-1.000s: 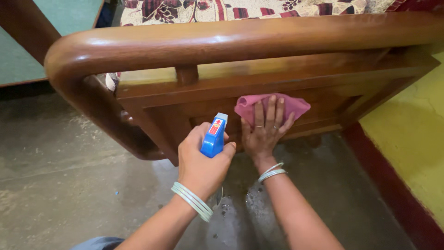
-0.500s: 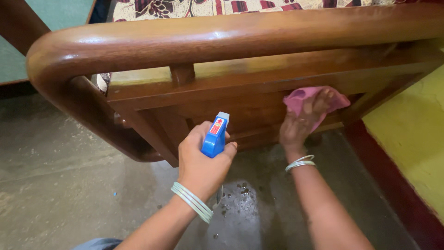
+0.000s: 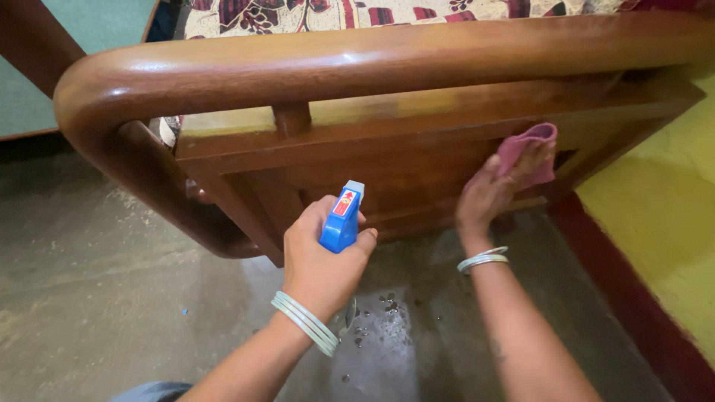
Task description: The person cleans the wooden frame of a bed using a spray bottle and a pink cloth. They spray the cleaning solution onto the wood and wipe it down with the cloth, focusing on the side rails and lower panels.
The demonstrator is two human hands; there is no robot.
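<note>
My left hand [image 3: 320,260] grips a blue spray bottle [image 3: 340,218] by its trigger head, nozzle aimed at the wooden side panel [image 3: 387,171] of a sofa frame. Out to the right, my right hand [image 3: 495,190] presses a pink cloth [image 3: 530,149] flat against the far end of that panel. Pale bangles circle both wrists. The lower part of the bottle is hidden behind my hand.
A thick curved wooden armrest [image 3: 298,67] arches over the panel, with a floral cushion [image 3: 357,13] above it. A yellow wall with a dark red skirting [image 3: 633,283] closes off the right. The grey concrete floor [image 3: 104,298] shows wet drops near my left wrist.
My right hand has slid the pink cloth along the panel from its middle to its right end. My left hand has held the spray bottle nearly still.
</note>
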